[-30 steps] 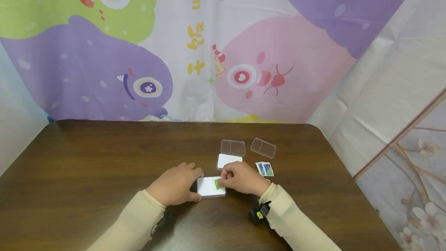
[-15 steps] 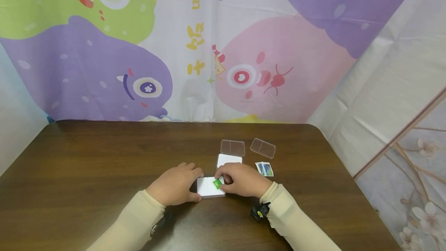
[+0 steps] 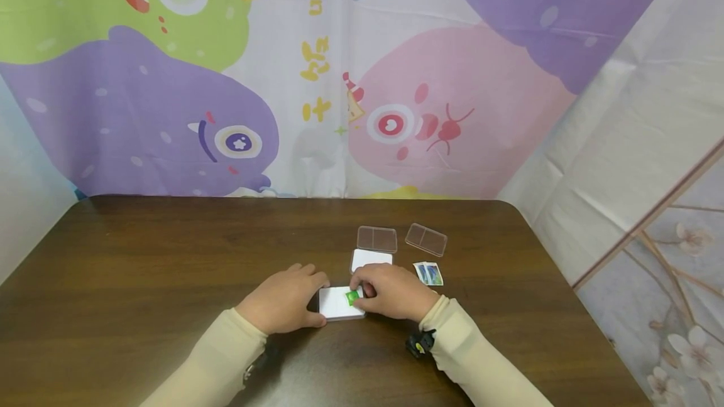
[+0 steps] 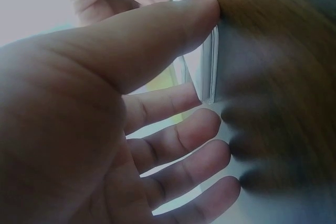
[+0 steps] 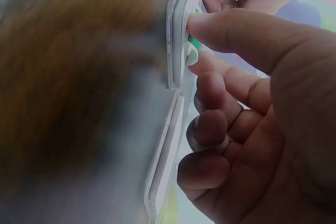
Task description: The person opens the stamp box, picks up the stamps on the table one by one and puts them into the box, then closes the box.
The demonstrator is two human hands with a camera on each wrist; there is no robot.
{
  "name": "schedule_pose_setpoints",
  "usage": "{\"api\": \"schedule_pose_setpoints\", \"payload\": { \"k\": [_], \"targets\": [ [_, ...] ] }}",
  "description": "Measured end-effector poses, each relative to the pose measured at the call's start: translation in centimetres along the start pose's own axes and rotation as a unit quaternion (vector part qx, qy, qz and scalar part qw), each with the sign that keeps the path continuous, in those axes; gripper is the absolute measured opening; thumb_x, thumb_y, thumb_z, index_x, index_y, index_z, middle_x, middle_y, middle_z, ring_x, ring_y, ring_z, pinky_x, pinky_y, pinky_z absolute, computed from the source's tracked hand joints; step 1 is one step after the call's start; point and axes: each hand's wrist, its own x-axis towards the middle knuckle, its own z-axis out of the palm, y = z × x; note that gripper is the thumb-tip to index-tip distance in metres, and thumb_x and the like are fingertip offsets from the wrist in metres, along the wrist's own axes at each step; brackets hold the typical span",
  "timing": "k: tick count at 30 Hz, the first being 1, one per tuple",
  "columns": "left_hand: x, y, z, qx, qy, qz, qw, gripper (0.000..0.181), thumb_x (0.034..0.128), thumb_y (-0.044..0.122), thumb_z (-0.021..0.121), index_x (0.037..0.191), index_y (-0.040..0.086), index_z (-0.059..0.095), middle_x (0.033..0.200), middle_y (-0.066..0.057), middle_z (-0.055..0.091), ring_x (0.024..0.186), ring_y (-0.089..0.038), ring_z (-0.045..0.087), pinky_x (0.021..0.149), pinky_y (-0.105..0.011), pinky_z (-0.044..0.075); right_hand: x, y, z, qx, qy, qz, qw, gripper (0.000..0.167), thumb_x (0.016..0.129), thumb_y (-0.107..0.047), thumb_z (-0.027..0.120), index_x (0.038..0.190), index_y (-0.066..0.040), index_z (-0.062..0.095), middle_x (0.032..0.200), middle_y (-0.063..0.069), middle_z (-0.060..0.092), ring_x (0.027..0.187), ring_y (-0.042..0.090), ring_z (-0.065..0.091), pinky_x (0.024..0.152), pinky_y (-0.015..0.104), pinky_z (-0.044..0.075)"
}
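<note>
A clear case with a white top (image 3: 336, 303) lies flat on the table between the hands. The left hand (image 3: 285, 299) grips its left end, thumb at the near edge and index finger at the far edge; in the left wrist view the other fingers of that hand (image 4: 157, 114) are spread. On the right part of the white surface is a small green sticker (image 3: 352, 298), one edge lifted in the right wrist view. The right hand (image 3: 396, 292) pinches this green piece (image 5: 194, 43) between thumb and index finger, its other fingers curled.
Behind the right hand lies another case with a white insert (image 3: 370, 259). Two clear lids, one upright to the table edge (image 3: 377, 239) and one turned askew (image 3: 427, 240), lie farther back. Small picture stickers (image 3: 429, 273) are on the brown table (image 3: 170, 256), right of the hand.
The right hand has shifted slightly and its index finger has extended toward the far side of the green sticker, which has turned a little. The left hand keeps its grip on the case.
</note>
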Motion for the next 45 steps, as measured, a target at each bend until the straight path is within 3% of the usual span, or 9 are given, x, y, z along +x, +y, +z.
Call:
{"api": "schedule_pose_setpoints", "payload": {
  "k": [7,12,16,20,26,35,45],
  "targets": [
    [0.0,0.1,-0.1,0.001,0.001,-0.003,1.0,0.05,0.0772,0.036,0.09,0.113,0.009,0.067,0.1,-0.002,0.062,0.089,-0.022,0.058,0.076,-0.042,0.052,-0.1,-0.2,0.2,-0.009,0.02,0.01,0.9997,0.016,0.09,-0.026,0.081,0.095,-0.018,0.068,0.071,-0.01,0.053,0.062,0.002,0.045,0.053,0.023,0.038],
    [0.0,0.1,0.0,0.0,0.002,-0.003,1.0,0.05,0.0767,0.037,0.09,0.113,0.01,0.067,0.1,-0.002,0.062,0.089,-0.022,0.058,0.076,-0.043,0.052,0.0,-0.2,0.2,-0.011,0.012,0.013,0.9998,0.017,0.091,-0.029,0.081,0.096,-0.019,0.068,0.07,-0.012,0.051,0.061,0.002,0.045,0.053,0.023,0.038],
    [0.1,0.1,0.0,0.001,0.002,-0.008,1.0,0.051,0.0774,0.037,0.089,0.114,0.009,0.068,0.1,-0.002,0.063,0.09,-0.022,0.058,0.078,-0.042,0.052,-0.5,0.4,-1.3,-0.007,-0.001,0.012,0.9999,0.021,0.092,-0.033,0.079,0.102,-0.017,0.07,0.072,-0.013,0.052,0.062,0.002,0.047,0.056,0.024,0.041],
    [0.1,0.1,0.0,0.001,0.002,-0.008,1.0,0.05,0.0778,0.036,0.089,0.114,0.008,0.068,0.1,-0.003,0.063,0.09,-0.022,0.058,0.079,-0.043,0.052,-2.1,1.8,-4.4,0.005,0.0,0.064,0.998,0.02,0.093,-0.029,0.078,0.104,-0.014,0.07,0.075,-0.01,0.056,0.065,0.006,0.052,0.062,0.028,0.046],
    [-0.1,0.1,-0.1,-0.005,-0.001,-0.009,0.9999,0.051,0.0777,0.036,0.089,0.115,0.008,0.068,0.101,-0.002,0.063,0.09,-0.022,0.057,0.079,-0.043,0.052,-4.4,3.6,-7.4,-0.018,-0.043,0.182,0.9822,0.019,0.087,-0.02,0.08,0.094,-0.01,0.065,0.079,-0.004,0.057,0.07,0.013,0.052,0.066,0.032,0.043],
    [-0.2,0.0,-0.1,-0.007,0.0,-0.008,0.9999,0.051,0.0771,0.035,0.09,0.115,0.009,0.068,0.1,-0.002,0.063,0.089,-0.022,0.057,0.078,-0.043,0.052,-4.3,3.7,-6.2,-0.042,-0.101,0.223,0.9687,0.028,0.076,-0.011,0.083,0.08,-0.013,0.056,0.074,-0.003,0.053,0.066,0.014,0.048,0.062,0.031,0.038],
    [0.0,0.2,-0.1,-0.006,-0.002,-0.006,1.0,0.051,0.0777,0.036,0.089,0.114,0.008,0.068,0.1,-0.002,0.063,0.09,-0.022,0.057,0.079,-0.043,0.052,-4.4,3.6,-5.6,-0.046,-0.108,0.244,0.9626,0.03,0.076,-0.01,0.085,0.083,-0.011,0.056,0.076,-0.001,0.053,0.068,0.017,0.049,0.063,0.033,0.039]
  ]
}}
